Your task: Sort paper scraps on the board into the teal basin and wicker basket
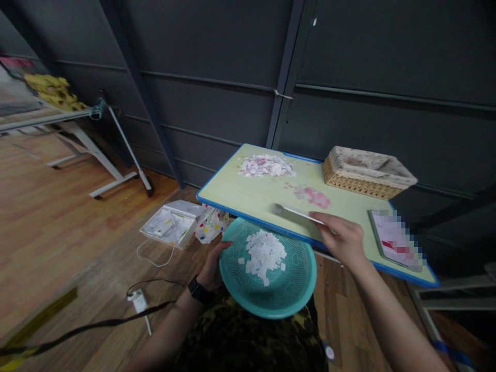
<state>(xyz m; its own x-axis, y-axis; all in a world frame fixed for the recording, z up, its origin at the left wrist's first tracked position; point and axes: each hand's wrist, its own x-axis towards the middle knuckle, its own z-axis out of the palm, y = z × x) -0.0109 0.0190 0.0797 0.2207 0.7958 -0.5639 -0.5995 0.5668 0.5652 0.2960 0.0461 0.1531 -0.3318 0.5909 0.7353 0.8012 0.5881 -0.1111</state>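
Observation:
My left hand (214, 268) grips the left rim of a teal mesh basket (287, 294), held just under the near edge of the table. A heap of white cut pieces (264, 252) lies inside the basket. My right hand (341, 237) is closed on a knife (294, 212), whose flat blade lies on the pale green board table (240, 194) pointing left. Farther back on the table sit a pile of white and pink pieces (265, 166) and a small pink pile (312, 196).
A wicker basket (366, 173) stands at the table's back right. A tablet (395, 240) lies at its right end. On the wooden floor to the left are an open white box (170, 223), a charger with cable (137, 300) and a rack leg (116, 181).

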